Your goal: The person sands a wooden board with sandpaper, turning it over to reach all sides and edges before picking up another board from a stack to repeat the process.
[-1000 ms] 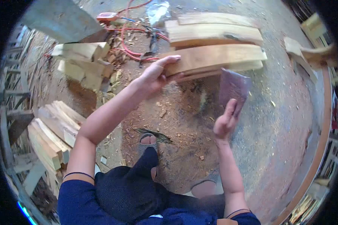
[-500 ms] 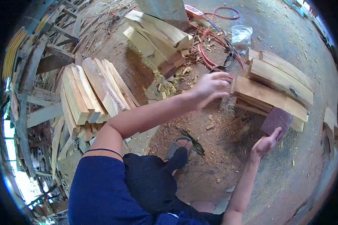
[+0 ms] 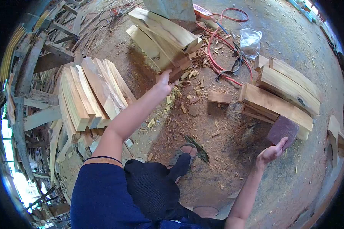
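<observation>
My left hand (image 3: pixel 164 81) is at the lower end of a stack of cut wooden pieces (image 3: pixel 162 28), its thumb against a reddish-brown block (image 3: pixel 180 68) there. The other fingers are hidden behind the wood, so I cannot tell whether they grip it. My right hand (image 3: pixel 272 151) is closed on the near edge of a flat purplish-brown sanding sheet (image 3: pixel 283 130). That sheet lies against the near side of a curved wooden piece (image 3: pixel 277 100), which rests in a pile on the right. A short wooden block (image 3: pixel 219 97) lies on the ground left of this pile.
More curved boards (image 3: pixel 97 93) are stacked on the left, beside a wooden frame with scrap lumber. A red hose or cord (image 3: pixel 214 57) loops over the ground near a clear plastic bag (image 3: pixel 250 42). Wood chips and sawdust (image 3: pixel 202 126) cover the floor around my sandalled foot (image 3: pixel 187 149).
My left hand has moved left and up, from beside the right pile to the stack at the top centre. The short block now shows where that hand was. My right hand stays on the sanding sheet.
</observation>
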`<state>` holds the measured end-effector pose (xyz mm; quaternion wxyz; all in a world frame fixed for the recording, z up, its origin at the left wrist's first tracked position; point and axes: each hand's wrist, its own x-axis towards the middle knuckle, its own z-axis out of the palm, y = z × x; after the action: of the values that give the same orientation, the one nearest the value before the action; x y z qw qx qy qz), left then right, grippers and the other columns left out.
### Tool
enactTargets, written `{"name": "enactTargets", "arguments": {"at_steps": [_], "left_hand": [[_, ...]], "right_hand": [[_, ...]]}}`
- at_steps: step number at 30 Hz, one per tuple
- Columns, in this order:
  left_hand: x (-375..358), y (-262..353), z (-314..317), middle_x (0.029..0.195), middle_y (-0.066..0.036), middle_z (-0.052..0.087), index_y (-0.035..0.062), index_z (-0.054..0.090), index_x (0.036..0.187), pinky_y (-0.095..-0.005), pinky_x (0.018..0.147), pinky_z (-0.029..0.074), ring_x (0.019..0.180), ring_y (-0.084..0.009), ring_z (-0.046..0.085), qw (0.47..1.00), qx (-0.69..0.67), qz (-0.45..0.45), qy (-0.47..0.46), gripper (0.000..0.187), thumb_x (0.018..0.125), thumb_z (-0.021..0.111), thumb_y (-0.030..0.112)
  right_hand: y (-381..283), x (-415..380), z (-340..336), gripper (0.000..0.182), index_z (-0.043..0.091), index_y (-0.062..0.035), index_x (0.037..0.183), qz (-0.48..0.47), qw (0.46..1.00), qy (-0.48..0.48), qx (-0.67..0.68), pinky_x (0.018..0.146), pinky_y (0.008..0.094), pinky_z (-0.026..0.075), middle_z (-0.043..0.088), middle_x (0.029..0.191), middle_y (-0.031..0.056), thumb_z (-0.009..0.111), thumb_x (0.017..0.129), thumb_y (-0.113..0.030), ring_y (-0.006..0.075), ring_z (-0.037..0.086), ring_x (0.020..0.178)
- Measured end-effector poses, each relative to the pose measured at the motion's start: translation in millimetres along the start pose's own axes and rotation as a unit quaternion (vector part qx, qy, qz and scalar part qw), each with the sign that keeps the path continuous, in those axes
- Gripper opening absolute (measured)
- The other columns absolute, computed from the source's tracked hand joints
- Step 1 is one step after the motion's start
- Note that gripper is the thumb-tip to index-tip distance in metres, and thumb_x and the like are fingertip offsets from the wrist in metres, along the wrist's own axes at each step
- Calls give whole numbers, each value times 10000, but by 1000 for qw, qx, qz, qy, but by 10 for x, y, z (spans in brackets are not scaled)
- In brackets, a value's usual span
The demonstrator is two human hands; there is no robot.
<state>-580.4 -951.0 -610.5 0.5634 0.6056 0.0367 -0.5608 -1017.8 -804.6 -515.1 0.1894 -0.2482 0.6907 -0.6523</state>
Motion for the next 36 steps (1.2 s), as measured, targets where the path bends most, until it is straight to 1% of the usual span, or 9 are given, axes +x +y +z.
{"name": "enactTargets", "arguments": {"at_steps": [8, 10, 14, 16, 20, 24, 27, 32, 36], "left_hand": [[-33, 5, -266, 1074, -90, 622, 97, 558, 1099, -369, 744, 522, 873, -240, 619, 999, 19, 26, 43, 232, 914, 608, 228], [-631, 122, -265, 1094, -78, 617, 110, 564, 1125, -359, 746, 507, 958, -235, 596, 990, 34, 135, 25, 274, 889, 645, 221], [-501, 398, -757, 1115, -98, 607, 96, 544, 1188, -395, 806, 504, 1070, -252, 556, 996, 70, 43, -35, 403, 848, 693, 253], [-440, 532, -727, 1158, -202, 537, 69, 441, 1260, -589, 967, 440, 1134, -365, 487, 989, -86, -69, -102, 483, 859, 664, 219], [-889, 615, -197, 1178, -224, 512, 67, 442, 1260, -549, 997, 443, 1138, -375, 483, 960, -204, -13, -189, 410, 903, 580, 215], [-1316, 811, 7, 1214, -243, 491, -19, 401, 1283, -558, 1012, 428, 1159, -392, 475, 851, -434, -62, -288, 431, 902, 533, 134], [-1711, 833, 171, 1222, -237, 492, -55, 383, 1288, -515, 1032, 420, 1145, -383, 488, 848, -430, -21, -310, 455, 911, 528, 155], [-2388, 567, -6, 1198, -188, 508, -1, 308, 1392, -430, 1005, 455, 1091, -311, 530, 907, -198, 66, -366, 607, 877, 594, 143], [-2545, 405, -758, 1295, -149, 465, 38, 253, 1437, -411, 870, 542, 1061, -261, 559, 921, 165, 154, -316, 833, 761, 714, 193]], "right_hand": [[-137, 5, -2, 541, 405, 107, 1331, -6, 1000, 16, -1, 1058, 359, 313, 444, 1375, 185, 438, 994, -315, 258, 449, 1215], [-188, 8, -31, 524, 441, 100, 1309, -5, 999, 32, -23, 1038, 361, 336, 479, 1342, 182, 447, 992, -316, 259, 475, 1185], [-138, 95, -91, 510, 466, 94, 1291, -38, 998, 40, 6, 1022, 359, 355, 508, 1310, 179, 454, 991, -318, 258, 494, 1162], [-162, 87, -82, 507, 470, 90, 1288, -41, 999, 29, 17, 1015, 361, 361, 513, 1303, 174, 458, 989, -320, 253, 500, 1151], [-187, 88, -96, 510, 471, 93, 1280, -35, 999, 16, 26, 1002, 364, 374, 513, 1300, 164, 461, 987, -325, 250, 505, 1138], [-357, 102, -206, 499, 453, 84, 1290, -43, 998, 24, 43, 982, 369, 395, 523, 1266, 155, 472, 984, -309, 253, 504, 1140], [-503, 85, -242, 498, 422, 74, 1317, -6, 998, 25, 52, 977, 369, 403, 515, 1276, 157, 466, 985, -295, 252, 515, 1133], [-337, 210, -337, 487, 441, 74, 1299, -56, 994, 53, 80, 959, 369, 413, 538, 1240, 154, 466, 984, -296, 248, 532, 1102], [-404, 268, -383, 458, 450, 57, 1291, -60, 993, 45, 91, 933, 365, 428, 546, 1223, 136, 471, 985, -282, 232, 537, 1086]]}}
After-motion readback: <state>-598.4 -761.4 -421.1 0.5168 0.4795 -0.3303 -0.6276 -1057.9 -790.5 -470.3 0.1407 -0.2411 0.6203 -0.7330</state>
